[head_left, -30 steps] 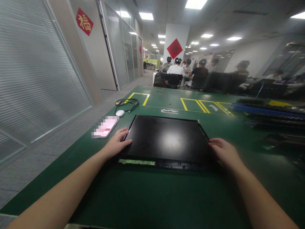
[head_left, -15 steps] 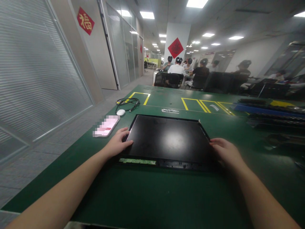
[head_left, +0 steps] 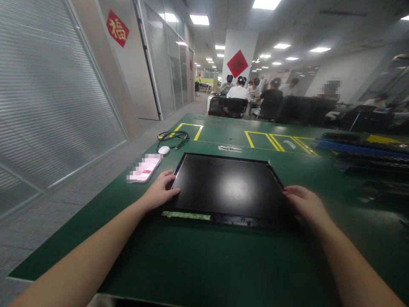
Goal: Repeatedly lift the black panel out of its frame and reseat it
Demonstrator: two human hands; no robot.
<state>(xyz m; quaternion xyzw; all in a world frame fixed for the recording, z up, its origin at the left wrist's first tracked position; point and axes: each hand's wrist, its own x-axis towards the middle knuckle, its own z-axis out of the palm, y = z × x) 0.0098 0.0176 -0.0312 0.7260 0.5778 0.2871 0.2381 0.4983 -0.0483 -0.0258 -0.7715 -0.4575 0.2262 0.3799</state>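
A black LCD screen panel (head_left: 223, 183) lies face up on the green table (head_left: 198, 256). Along its near edge runs a strip of green circuit board (head_left: 187, 215). My left hand (head_left: 161, 189) grips the panel's left edge, thumb on top of the frame and fingers along the side. At the opposite edge, my right hand (head_left: 305, 202) holds the panel's right side; its fingertips meet the frame and the lower fingers are partly hidden in shadow.
Left of the panel lie a phone (head_left: 147, 167), a white mouse-like object (head_left: 164, 150) and a coiled black cable (head_left: 172, 138). Dark panels and a blue strip (head_left: 354, 147) are stacked at right. Yellow tape (head_left: 276, 142) marks the table's far part. Several people (head_left: 239, 91) sit beyond.
The whole view has shifted slightly, so everything appears a little further right. Both hands keep the same hold on the screen panel, which has not visibly moved on the table.
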